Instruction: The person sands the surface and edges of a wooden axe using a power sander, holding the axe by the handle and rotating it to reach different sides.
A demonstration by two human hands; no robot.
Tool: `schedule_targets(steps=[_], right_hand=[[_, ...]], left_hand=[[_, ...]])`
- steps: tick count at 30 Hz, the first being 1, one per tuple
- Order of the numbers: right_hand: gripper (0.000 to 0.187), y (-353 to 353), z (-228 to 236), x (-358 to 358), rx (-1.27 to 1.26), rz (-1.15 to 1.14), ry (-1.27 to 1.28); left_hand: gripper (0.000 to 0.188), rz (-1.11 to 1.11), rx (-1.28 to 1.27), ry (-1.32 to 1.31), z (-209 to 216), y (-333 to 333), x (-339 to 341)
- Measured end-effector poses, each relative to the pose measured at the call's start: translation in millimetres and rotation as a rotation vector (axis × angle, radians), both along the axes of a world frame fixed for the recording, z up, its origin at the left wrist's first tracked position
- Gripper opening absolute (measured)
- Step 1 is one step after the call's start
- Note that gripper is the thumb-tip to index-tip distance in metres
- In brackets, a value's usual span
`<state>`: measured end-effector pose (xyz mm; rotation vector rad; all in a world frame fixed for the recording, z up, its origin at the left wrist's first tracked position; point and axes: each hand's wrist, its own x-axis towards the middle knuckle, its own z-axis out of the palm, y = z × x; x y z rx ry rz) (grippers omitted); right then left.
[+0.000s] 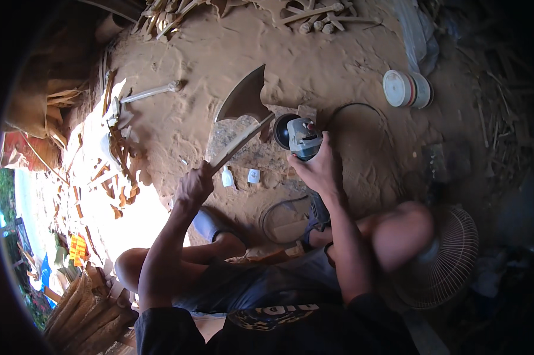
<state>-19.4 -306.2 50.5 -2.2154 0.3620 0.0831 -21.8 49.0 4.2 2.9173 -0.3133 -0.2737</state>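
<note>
My left hand [194, 188] is closed around the lower end of a long, pale, flat-sided handle [241, 141], which slants up to the right. Against its far end is a broad curved metal blade [244, 99], like an axe head; I cannot tell how the two join. In my right hand [321, 170] is an angle grinder [304, 137], its dark round disc [285, 131] turned toward the handle's far end. Whether the disc touches the handle or spins is unclear. Beneath them lies a worn flat slab [237, 135] on the sandy ground.
Two small white pieces [228, 177] lie before the slab. A white tub [406, 89] rests on its side, far right. Bone-like pieces [151, 92] lie left, with a pile [314, 15] at the back. A cable [361, 105] curves behind the grinder. A caged fan [450, 260] stands near my right knee.
</note>
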Motion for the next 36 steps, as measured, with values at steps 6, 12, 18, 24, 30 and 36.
schedule_targets(steps=[6,12,18,24,30,36], right_hand=[[0.107,14.7,8.7,6.4,-0.12,0.026,0.114],[0.103,18.7,8.3,7.3,-0.117,0.022,0.087],[0.099,19.7,1.9,10.0,-0.115,0.046,0.092],[0.094,18.0,-22.8,8.0,-0.128,0.039,-0.05],[0.096,19.5,-19.6,9.3,-0.106,0.023,-0.042],[0.108,10.3,-18.0,16.9,-0.032,-0.012,0.051]], left_hand=[[0.01,-0.009,0.034,-0.076,-12.2,4.1,-5.3],[0.01,0.014,0.033,-0.024,-9.1,1.4,-3.7],[0.024,0.06,0.095,0.133,-4.8,2.5,-2.1],[0.022,0.095,0.111,0.201,14.2,-14.0,0.7],[0.022,0.093,0.112,0.196,9.6,-10.8,-1.4],[0.021,0.092,0.101,0.174,5.2,-11.1,-0.8]])
